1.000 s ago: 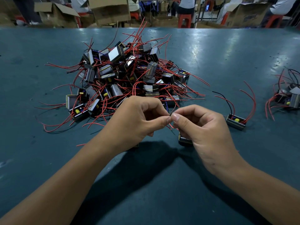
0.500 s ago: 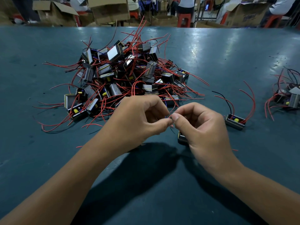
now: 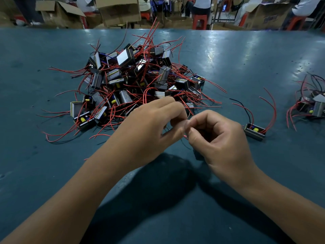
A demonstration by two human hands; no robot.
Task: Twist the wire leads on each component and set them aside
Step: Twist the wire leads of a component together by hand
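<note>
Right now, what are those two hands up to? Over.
Left hand and right hand pinching thin wire leads between fingertips. Component mostly hidden under right hand. Big pile waits behind. Nothing in the way.

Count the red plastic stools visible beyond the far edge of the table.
4: one stool behind the central carton, one right of centre, one further right, one at far right. Others may be hidden behind cartons.

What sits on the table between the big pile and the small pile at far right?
Head view: one lone component with red and black leads, standing apart from both the big pile and the small pile; bare table around it.
</note>
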